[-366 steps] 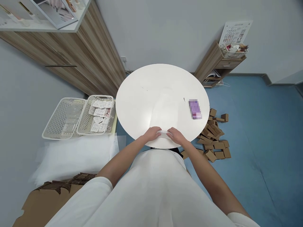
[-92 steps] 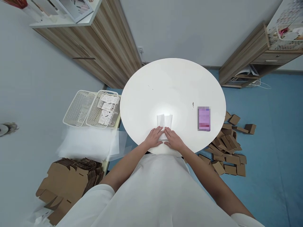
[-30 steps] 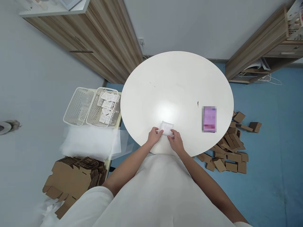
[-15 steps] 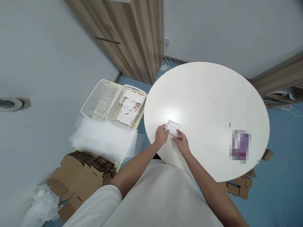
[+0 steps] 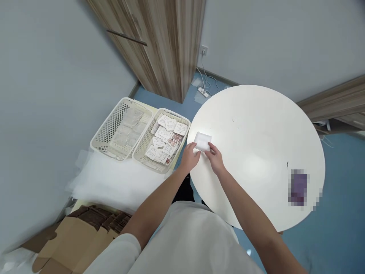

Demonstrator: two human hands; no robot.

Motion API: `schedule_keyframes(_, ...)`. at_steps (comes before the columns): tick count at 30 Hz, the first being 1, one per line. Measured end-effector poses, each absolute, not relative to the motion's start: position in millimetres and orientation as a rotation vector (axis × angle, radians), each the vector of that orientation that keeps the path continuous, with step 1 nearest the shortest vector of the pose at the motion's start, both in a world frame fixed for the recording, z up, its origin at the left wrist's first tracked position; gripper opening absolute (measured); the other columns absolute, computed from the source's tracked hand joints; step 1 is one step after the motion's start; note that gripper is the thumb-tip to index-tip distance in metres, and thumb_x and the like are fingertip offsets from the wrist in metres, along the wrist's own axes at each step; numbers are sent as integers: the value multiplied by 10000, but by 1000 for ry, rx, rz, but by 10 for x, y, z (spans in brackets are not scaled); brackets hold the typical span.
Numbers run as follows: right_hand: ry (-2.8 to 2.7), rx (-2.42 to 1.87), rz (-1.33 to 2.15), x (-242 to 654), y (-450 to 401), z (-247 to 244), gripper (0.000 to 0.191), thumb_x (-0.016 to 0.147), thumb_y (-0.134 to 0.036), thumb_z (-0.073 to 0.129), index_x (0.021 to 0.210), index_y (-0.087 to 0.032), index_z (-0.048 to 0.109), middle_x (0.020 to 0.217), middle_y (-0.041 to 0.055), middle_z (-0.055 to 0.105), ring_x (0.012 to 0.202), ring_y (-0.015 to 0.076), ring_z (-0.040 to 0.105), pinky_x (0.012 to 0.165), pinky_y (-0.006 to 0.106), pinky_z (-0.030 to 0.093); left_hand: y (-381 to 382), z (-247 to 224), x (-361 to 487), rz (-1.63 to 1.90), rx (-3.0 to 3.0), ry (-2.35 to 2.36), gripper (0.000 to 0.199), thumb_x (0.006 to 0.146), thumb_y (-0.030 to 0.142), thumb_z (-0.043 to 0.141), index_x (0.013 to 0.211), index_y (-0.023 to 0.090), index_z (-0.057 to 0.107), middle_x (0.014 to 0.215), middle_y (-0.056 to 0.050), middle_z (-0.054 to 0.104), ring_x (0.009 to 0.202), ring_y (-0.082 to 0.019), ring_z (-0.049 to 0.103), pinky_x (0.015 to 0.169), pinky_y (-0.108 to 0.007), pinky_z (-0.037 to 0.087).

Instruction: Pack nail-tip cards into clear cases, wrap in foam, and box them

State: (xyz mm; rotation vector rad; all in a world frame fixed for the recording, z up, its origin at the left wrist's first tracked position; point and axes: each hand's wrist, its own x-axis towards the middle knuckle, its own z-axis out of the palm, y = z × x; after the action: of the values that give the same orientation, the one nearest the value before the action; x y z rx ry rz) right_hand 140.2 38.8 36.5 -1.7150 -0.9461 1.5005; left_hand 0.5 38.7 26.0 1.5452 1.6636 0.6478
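Observation:
A small white wrapped packet (image 5: 203,141) lies at the left side of the round white table (image 5: 256,125). My left hand (image 5: 190,156) touches its left lower corner, with fingertips and thumb at the edge. My right hand (image 5: 214,156) pinches the packet's right lower edge between thumb and fingers. Both hands rest low over the table's near left rim. What is inside the wrapping cannot be made out.
Left of the table stand a basket (image 5: 136,155) of printed white cards and a basket (image 5: 96,140) of clear plastic packs. White foam sheets (image 5: 111,179) and folded brown cardboard (image 5: 71,239) lie nearer. A blurred purple item (image 5: 298,186) is on the table's right.
The view has shifted, bringing the baskets closer. Both hands and the packet now sit nearer the table's left rim, and the packet lies more level.

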Motion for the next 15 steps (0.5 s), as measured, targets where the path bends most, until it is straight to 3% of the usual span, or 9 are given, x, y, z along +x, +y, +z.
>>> schedule_keyframes(4, -1073, -1743, 1467, 1424, 366, 376, 572, 711, -346, 554, 1263, -288, 416, 1246, 48, 469, 997, 189, 511, 834, 359, 452, 378, 265, 9, 569, 1603, 1677, 450, 764, 256, 540, 1197, 189, 437, 1255, -109, 460, 1194, -260, 376, 991, -426, 306)
schedule_keyframes(11, -1181, -1757, 1334, 1596, 176, 637, 496, 735, -440, 515, 1221, -365, 452, 1348, 14, 287, 970, 167, 481, 833, 350, 454, 209, 451, -35, 574, 1708, 1702, 489, 762, 289, 545, 1223, 189, 417, 1343, -120, 364, 1272, -281, 268, 1010, -453, 269)
schedule_keyframes(15, -1148, -1651, 1326, 1784, -120, 875, 495, 739, -446, 496, 1215, -312, 467, 1277, 52, 392, 878, 156, 505, 763, 342, 472, -9, 752, -95, 623, 1679, 1693, 425, 771, 286, 526, 1179, 181, 469, 1288, -112, 435, 1227, -261, 350, 1008, -423, 297)
